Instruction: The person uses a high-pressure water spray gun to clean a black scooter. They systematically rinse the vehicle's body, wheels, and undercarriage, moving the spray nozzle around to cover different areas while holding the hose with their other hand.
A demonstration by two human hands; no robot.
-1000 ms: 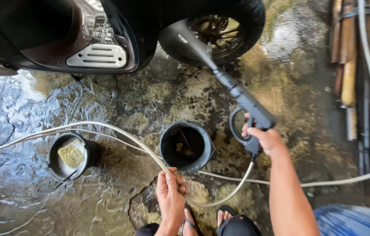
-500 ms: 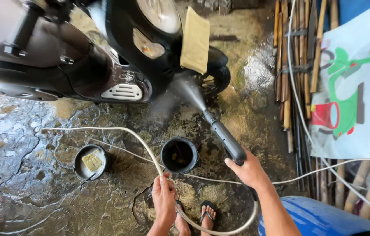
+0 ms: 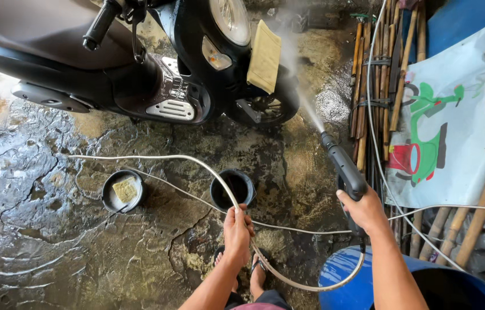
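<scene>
Lower right of centre, a black spray gun [image 3: 343, 166] is gripped by the right hand [image 3: 364, 209], jetting toward the scooter [image 3: 139, 69] above; its front seems partly rinsed. The left hand's [image 3: 236, 229] fingers are closed around the white hose [image 3: 156, 159].

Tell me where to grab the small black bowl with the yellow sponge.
Grip the black bowl by its rim, from straight above, on the bare left edge. It sits flat on the wet floor, mouth up, with the yellow sponge filling the right half. A white hose passes just behind, so coming from the far side looks more awkward.
</scene>
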